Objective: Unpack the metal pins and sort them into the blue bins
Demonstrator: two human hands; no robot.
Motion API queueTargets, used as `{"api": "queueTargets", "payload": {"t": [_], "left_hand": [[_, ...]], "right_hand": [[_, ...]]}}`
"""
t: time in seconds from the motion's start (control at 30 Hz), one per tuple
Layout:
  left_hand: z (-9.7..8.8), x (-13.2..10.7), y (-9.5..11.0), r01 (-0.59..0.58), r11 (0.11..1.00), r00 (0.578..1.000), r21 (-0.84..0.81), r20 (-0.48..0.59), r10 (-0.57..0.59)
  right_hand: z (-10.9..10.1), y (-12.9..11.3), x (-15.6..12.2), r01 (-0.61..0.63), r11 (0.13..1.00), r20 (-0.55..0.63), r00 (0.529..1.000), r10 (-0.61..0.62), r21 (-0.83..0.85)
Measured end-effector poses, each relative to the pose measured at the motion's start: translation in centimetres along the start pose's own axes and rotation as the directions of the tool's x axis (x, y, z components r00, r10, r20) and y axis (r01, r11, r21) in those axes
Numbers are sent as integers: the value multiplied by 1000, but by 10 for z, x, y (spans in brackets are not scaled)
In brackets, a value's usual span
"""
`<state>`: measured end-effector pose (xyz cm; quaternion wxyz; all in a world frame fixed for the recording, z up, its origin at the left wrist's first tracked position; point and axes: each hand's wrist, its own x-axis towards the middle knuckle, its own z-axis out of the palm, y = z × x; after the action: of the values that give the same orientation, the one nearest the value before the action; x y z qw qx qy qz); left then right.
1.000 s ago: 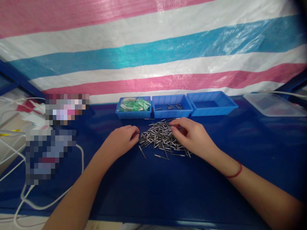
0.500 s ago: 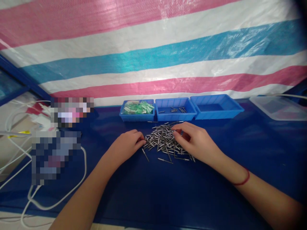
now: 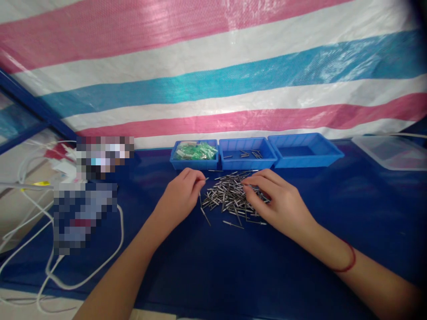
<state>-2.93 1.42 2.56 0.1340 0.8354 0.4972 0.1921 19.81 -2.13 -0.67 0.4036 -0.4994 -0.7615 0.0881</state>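
A heap of silver blind rivets (image 3: 228,193) lies on the blue table between my two hands. At its left edge, my left hand (image 3: 185,191) pinches a rivet (image 3: 207,178), whose tip pokes out past thumb and forefinger. My right hand (image 3: 280,195) rests over the right side of the heap with thumb and forefinger drawn close together; whether a rivet is between them is hidden. Some rivets lie loose in front of the heap, one (image 3: 233,224) among them.
Behind the heap stand three blue bins: the left bin (image 3: 195,165) holds green-and-clear bags, the middle bin (image 3: 247,163) a few rivets, the right bin (image 3: 307,161) shows a bare floor. A clear plastic lid (image 3: 390,153) lies far right. White cables (image 3: 122,231) run along the left.
My left hand has lifted a little from the heap's left edge, and a rivet now shows in its fingertips. My right hand stays at the heap. The view has shifted slightly.
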Motion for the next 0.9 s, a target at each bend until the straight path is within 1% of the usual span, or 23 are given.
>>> {"api": "queueTargets", "payload": {"t": [0.03,0.07,0.13,0.2,0.27,0.33,0.4,0.5,0.57,0.7,0.8,0.9], "left_hand": [[3,-2,8,-12,991,1000,-133,-17,10],[6,-4,16,-12,965,1000,-262,-1,12],[16,-10,31,4,894,998,-449,59,26],[26,-16,42,26,832,994,-555,102,37],[34,-19,46,60,792,994,-607,111,10],[39,-20,47,90,765,994,-638,106,-28],[40,-20,45,94,751,994,-653,109,-29],[40,-18,44,46,783,993,-620,112,31],[39,-17,45,13,795,994,-607,94,55],[38,-17,44,22,777,996,-629,78,35],[39,-16,43,24,789,995,-614,90,40],[39,-14,42,-8,816,993,-579,90,74]], "right_hand": [[0,-6,-2,1,999,-3,1000,-1,47],[0,-11,-4,-8,995,3,1000,8,102],[1,-21,-8,-44,976,15,999,42,215],[3,-26,-11,-76,950,12,997,76,302],[4,-27,-13,-99,934,-4,994,107,343],[4,-27,-13,-116,925,-9,992,127,361],[4,-26,-13,-115,923,-11,992,128,367],[2,-25,-12,-83,933,-13,995,94,350],[1,-24,-12,-86,935,-16,995,98,343],[1,-23,-11,-125,927,4,991,132,355],[0,-25,-10,-99,939,14,995,100,329],[-2,-27,-9,-55,954,4,998,56,296]]}}
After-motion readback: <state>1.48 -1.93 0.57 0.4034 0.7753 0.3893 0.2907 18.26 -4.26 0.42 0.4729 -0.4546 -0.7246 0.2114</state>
